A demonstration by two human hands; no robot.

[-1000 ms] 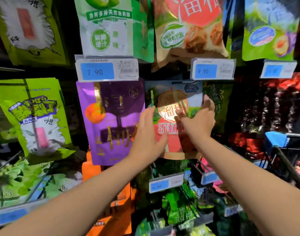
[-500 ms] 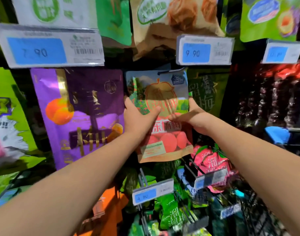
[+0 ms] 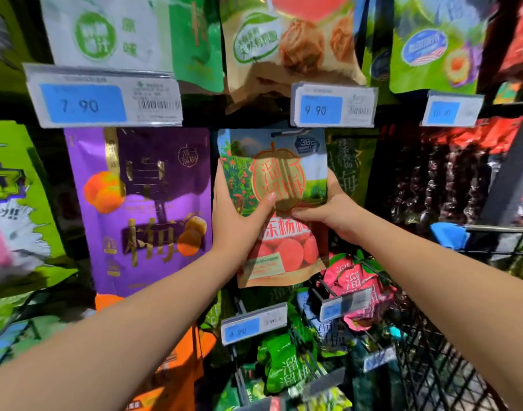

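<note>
A shop wall of hanging snack pouches fills the view, seen over a person's two bare, outstretched arms. The biggest pack is a purple pouch (image 3: 141,209) with gold lettering and orange fruit, hanging left of centre. A bright green pouch (image 3: 16,203) hangs further left, and a brown paper pouch (image 3: 289,46) of dried plums hangs in the row above.

At the centre, just right of the purple pouch, is the red fruit pouch (image 3: 284,250), upright and facing out, with a metal peg hook (image 3: 287,132) showing at its top edge. Both hands clamp it at mid-height. The left hand (image 3: 236,221) grips its left edge, thumb laid across the front and fingers tucked behind. The right hand (image 3: 334,212) grips its right edge the same way, thumb on the front. The two thumbs nearly meet over the printed fruit emblem.

At lower right is the black wire mesh of a shopping cart (image 3: 432,366).

Blue price tags sit above and below: 7.90 tag (image 3: 103,99), 9.90 tag (image 3: 333,106), 4.90 tag (image 3: 254,326).
</note>
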